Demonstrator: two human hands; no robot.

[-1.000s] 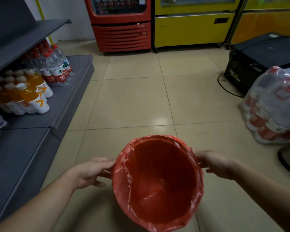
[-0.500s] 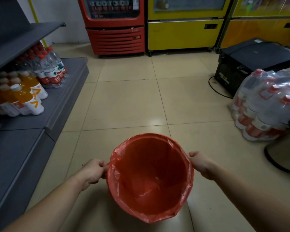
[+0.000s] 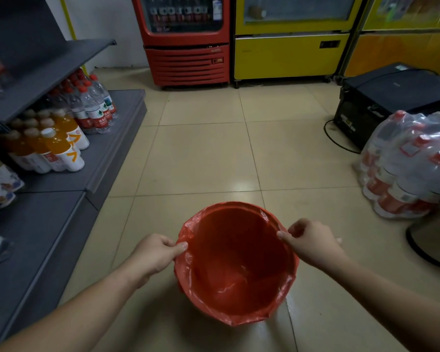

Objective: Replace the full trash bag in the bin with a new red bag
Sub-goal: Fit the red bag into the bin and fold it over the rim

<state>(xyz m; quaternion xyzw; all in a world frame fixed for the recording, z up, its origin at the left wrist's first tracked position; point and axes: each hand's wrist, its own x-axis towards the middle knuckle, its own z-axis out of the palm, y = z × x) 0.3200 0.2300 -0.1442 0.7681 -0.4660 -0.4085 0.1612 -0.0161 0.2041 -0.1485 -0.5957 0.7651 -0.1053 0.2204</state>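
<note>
Late stage from what I see: the new red bag [image 3: 239,265] already lines the bin [image 3: 179,285], film folded over the rim all the way round, nothing inside, so I judge we're on seating and tidying the liner, not fitting it. Full bag isn't in view, can't say where it went. Going left to right: left hand [image 3: 154,255] sits at the left edge of the rim, thumb and fingers pinching the folded-over film there. Bin stands on the tiled floor [image 3: 214,153], near centre of frame, between both hands, mouth open to the camera. Right hand [image 3: 313,242] is at the far-right part of the rim, fingers curled and nipping the film at the edge. Both hands touch the bag at roughly opposite sides. Overhang looks uneven to me, with a longer crumpled skirt on the near side. Next move, my call: pull the film down evenly on both sides, press it snug against the bin wall so it won't slip in, then let go. Risk is thin film tearing if tugged hard at the pinch points.
</note>
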